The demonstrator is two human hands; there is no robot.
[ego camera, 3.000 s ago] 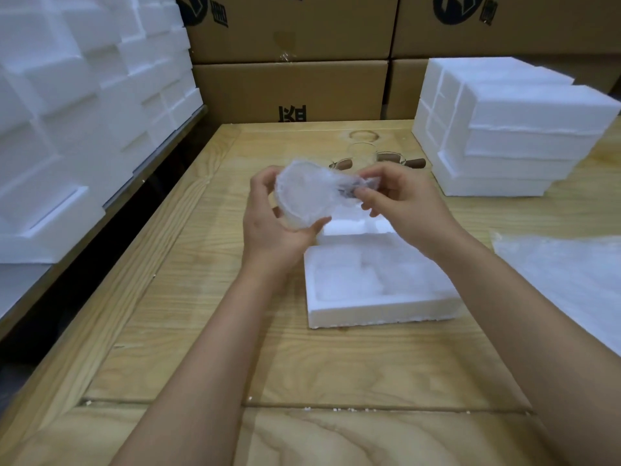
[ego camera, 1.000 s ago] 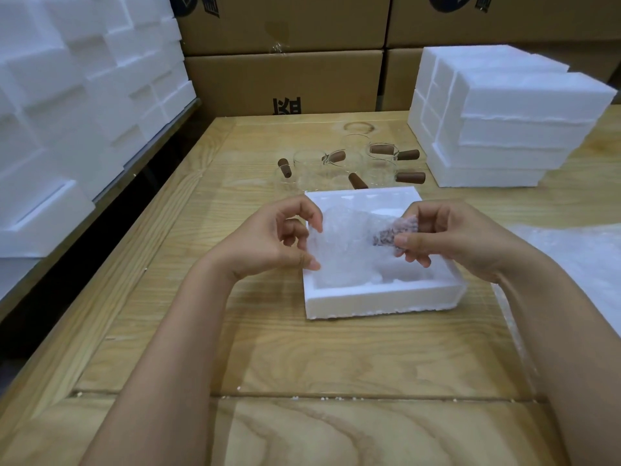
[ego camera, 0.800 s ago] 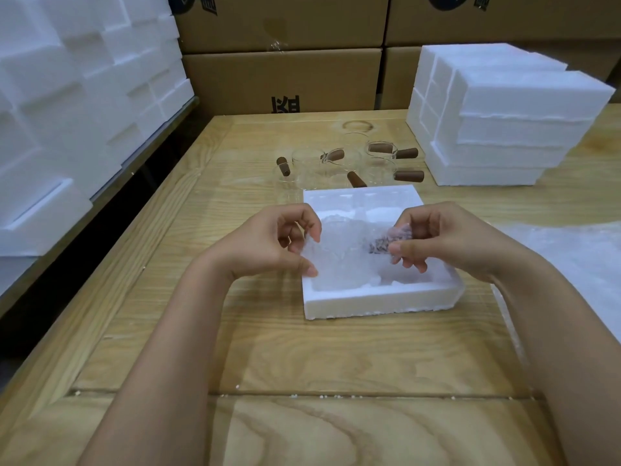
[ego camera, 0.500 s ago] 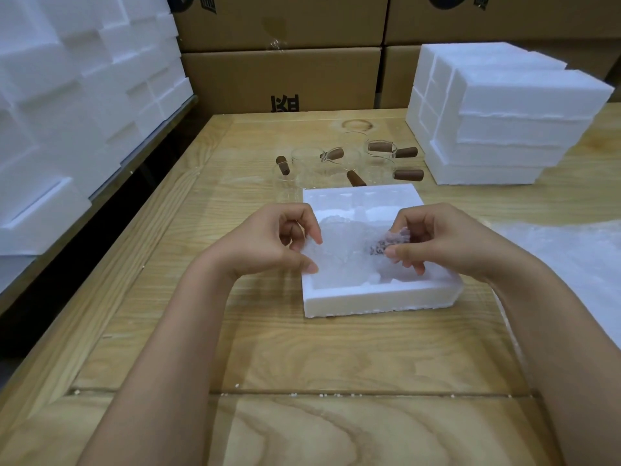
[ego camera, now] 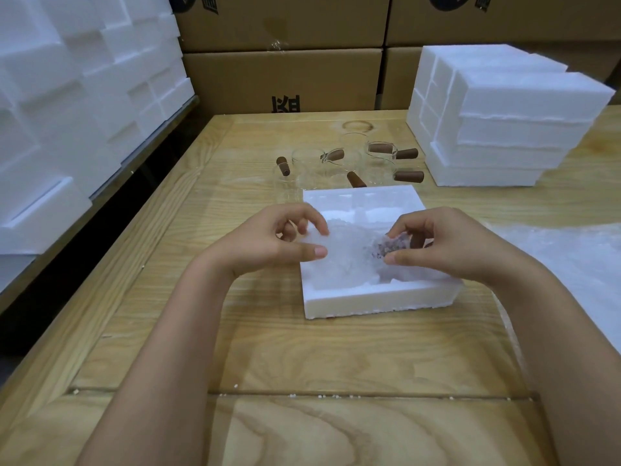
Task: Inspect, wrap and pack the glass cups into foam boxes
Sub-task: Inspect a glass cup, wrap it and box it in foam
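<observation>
A glass cup wrapped in white foam sheet (ego camera: 346, 253) lies in the near-left cavity of an open white foam box (ego camera: 379, 301) on the wooden table. My left hand (ego camera: 268, 243) holds the wrap's left edge between thumb and fingers. My right hand (ego camera: 440, 247) pinches the wrapped brown handle (ego camera: 391, 246) on the right. Several bare glass cups with brown wooden handles (ego camera: 356, 166) stand behind the box.
A stack of white foam boxes (ego camera: 504, 119) stands at the back right. More foam pieces (ego camera: 77, 95) are piled along the left, past the table edge. Foam wrap sheets (ego camera: 571, 264) lie at the right. Cardboard cartons (ego camera: 282, 68) line the back.
Both hands brought the wrapped cup down from mid-air into the foam box. Over the last second it settled lower into the cavity, with both hands still on it.
</observation>
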